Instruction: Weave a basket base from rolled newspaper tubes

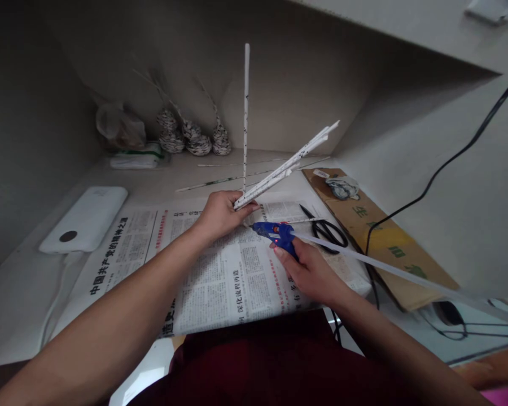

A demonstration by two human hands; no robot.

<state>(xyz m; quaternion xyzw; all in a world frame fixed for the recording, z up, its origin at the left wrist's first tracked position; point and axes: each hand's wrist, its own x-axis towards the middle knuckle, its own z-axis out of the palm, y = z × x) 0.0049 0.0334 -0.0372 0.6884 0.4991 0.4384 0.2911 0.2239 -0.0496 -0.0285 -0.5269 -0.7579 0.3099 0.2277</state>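
Observation:
My left hand point(220, 213) is closed around the lower ends of several rolled paper sticks point(285, 168). One paper stick point(246, 107) stands upright from that grip, while the others slant up to the right. In my right hand point(311, 268) is a blue glue gun point(275, 232), its fingers wrapped round the handle. The gun's nozzle points left, close under the left hand's fingertips; whether it touches the sticks I cannot tell. A long whitish glue stick point(364, 260) runs out of the gun's back towards the lower right. Black scissors point(328, 231) lie just beyond the right hand.
Newspaper point(211, 282) covers the table's front. A white power bank point(84, 219) with a cable lies left. Woven paper pieces point(198, 138) and a plastic bag point(121, 127) stand at the back. Flattened cardboard point(381, 237) lies right, below a hanging black cable point(440, 163). Loose paper sticks point(224, 181) lie behind.

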